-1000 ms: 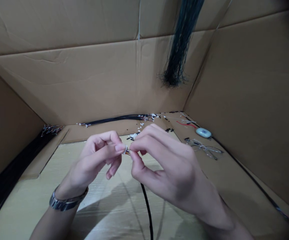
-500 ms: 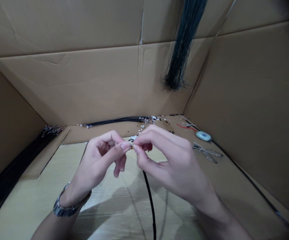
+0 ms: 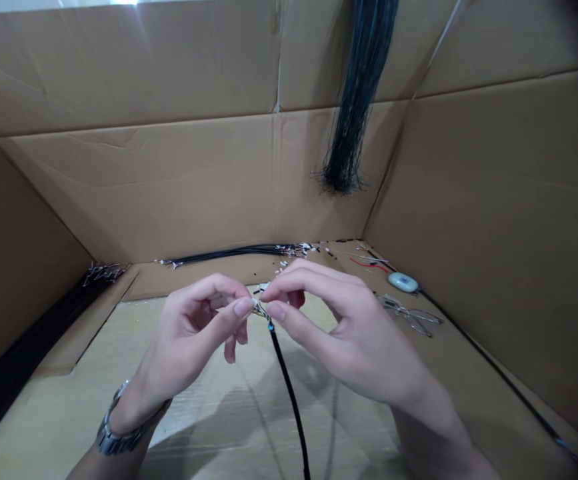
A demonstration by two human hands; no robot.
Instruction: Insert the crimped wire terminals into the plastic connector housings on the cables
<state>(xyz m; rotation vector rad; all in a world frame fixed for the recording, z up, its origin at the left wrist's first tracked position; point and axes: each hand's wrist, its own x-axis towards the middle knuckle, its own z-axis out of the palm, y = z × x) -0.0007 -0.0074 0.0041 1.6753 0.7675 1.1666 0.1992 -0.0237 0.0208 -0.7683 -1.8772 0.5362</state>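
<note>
A black cable (image 3: 289, 395) rises from the bottom edge to my hands, with a bit of blue where its jacket ends. Thin, light-coloured wires fan out from that end. My left hand (image 3: 201, 330) pinches the wire ends between thumb and index finger; a small whitish piece shows at the fingertips, too small to name. Just right of the wires is my right hand (image 3: 329, 320), its thumb and index tip slightly apart with nothing visible between them. On the left wrist sits a metal-band watch (image 3: 121, 427).
Cardboard walls (image 3: 169, 187) surround the work surface. Black cables lie in a bundle (image 3: 33, 340) at left and another bundle (image 3: 229, 253) along the back. Dark thin strands (image 3: 356, 113) hang above. On the right are a pale oval object (image 3: 403, 282) and eyeglasses (image 3: 413, 313).
My right thumb and index finger have parted from their pinch at the wires. The cable's stripped end now shows between the hands. The camera view has tilted up slightly.
</note>
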